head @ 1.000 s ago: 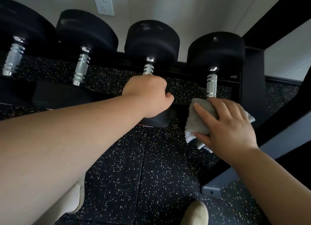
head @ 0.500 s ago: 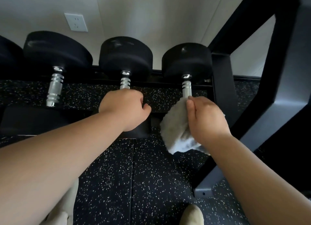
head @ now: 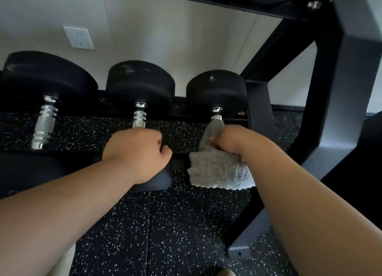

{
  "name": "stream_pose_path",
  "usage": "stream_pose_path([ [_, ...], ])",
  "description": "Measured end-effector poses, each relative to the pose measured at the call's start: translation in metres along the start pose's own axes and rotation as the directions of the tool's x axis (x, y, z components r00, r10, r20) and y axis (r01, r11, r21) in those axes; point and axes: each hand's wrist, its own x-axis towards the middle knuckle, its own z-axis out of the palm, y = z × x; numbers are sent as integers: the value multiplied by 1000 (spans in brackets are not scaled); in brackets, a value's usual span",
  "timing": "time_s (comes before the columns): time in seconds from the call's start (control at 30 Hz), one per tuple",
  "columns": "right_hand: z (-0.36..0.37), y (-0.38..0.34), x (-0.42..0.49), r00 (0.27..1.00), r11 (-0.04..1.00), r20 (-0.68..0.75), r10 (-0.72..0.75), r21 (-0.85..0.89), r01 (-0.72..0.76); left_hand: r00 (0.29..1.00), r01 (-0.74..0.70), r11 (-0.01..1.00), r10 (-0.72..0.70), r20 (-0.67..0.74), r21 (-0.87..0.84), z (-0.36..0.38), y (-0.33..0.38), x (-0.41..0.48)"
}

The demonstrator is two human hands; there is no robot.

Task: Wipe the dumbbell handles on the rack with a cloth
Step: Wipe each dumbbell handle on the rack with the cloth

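Three black dumbbells lie on the low tier of the rack (head: 261,110), chrome handles pointing toward me. My right hand (head: 231,139) is wrapped around the rightmost dumbbell's handle (head: 216,115) with a grey cloth (head: 219,170) between palm and metal; the cloth's loose end hangs below the hand. My left hand (head: 135,151) is closed in a fist around the middle dumbbell's handle (head: 139,115), hiding its near half. The left dumbbell's handle (head: 44,126) is bare and untouched.
The rack's thick black upright (head: 339,102) rises close on the right, with its foot (head: 239,253) on the speckled rubber floor (head: 182,234). An upper tier crosses overhead. A wall socket (head: 78,37) sits on the pale wall behind. My light shoes show at the bottom edge.
My right hand went from laying the cloth over the right handle to gripping it, and slid farther up toward the weight head. The left hand stayed on the middle handle.
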Motion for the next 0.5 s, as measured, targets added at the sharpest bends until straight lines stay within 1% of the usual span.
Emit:
stream_pose_path([
  [0.07, -2, -5, 16, 1000, 999, 14, 11, -44, -10, 1000, 0, 1000, 0, 7, -12, -1, -1, 1],
  [0.1, -3, -5, 22, 1000, 999, -11, 24, -38, -25, 1000, -3, 1000, 3, 10, -15, -1, -1, 1],
  [0.13, -4, -5, 26, 997, 1000, -73, 30, 11, -29, 1000, -6, 1000, 6, 14, -15, -1, -1, 1],
  [0.17, -5, -5, 31, 986, 995, -167, 21, 95, -5, 1000, -9, 1000, 9, 11, -14, -1, -1, 0],
  [0.2, -4, -5, 34, 973, 982, -232, 2, 186, 42, 1000, -10, 1000, 10, 7, -16, -1, -1, 0],
  [0.27, 0, 0, 37, 964, 946, -267, -7, 312, 93, 1000, -7, 1000, 7, 5, -20, -1, -1, 0],
  [0.3, 4, 5, 40, 964, 940, -263, -23, 322, 110, 1000, -3, 1000, 3, 7, -22, 0, -1, 0],
  [0.33, 7, 9, 40, 976, 944, -217, -32, 315, 101, 1000, 0, 1000, 0, 10, -24, 0, -1, 0],
  [0.43, 12, 22, 34, 997, 982, -43, -58, 177, 65, 1000, 2, 1000, -2, 12, -23, 0, -1, 1],
  [0.47, 11, 25, 33, 997, 987, -18, -73, 144, 75, 1000, 2, 1000, -2, 9, -22, 0, -1, 1],
  [0.5, 10, 26, 35, 995, 987, -32, -91, 132, 95, 1000, 1, 1000, -1, 3, -22, 1, -1, 1],
])
